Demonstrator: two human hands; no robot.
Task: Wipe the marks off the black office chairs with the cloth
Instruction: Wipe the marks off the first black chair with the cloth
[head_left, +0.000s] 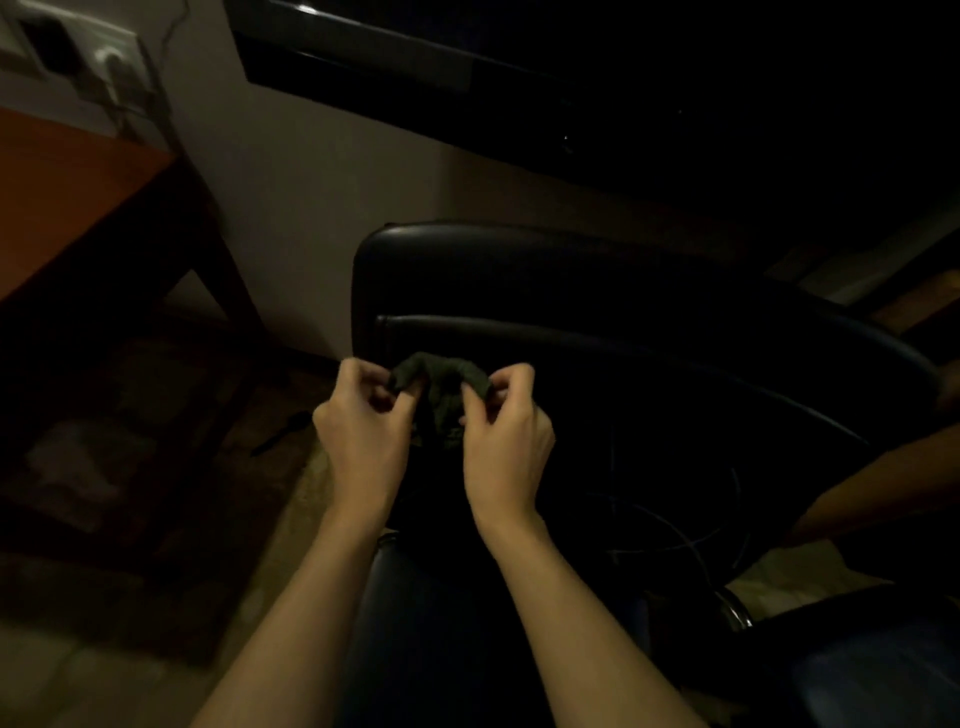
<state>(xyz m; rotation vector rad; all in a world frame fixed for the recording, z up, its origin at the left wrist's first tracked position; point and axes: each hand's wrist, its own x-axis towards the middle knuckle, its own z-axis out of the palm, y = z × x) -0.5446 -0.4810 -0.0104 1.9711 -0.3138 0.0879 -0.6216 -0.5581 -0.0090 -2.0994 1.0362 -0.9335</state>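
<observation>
Dim room, wall behind; the chair stands just ahead. Left hand and right hand each pinch the cloth, bunched between them, just before the backrest.

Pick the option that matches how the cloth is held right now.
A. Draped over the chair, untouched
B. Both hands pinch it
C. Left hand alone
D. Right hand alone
B: the left hand and right hand each pinch an end of the cloth.
</observation>
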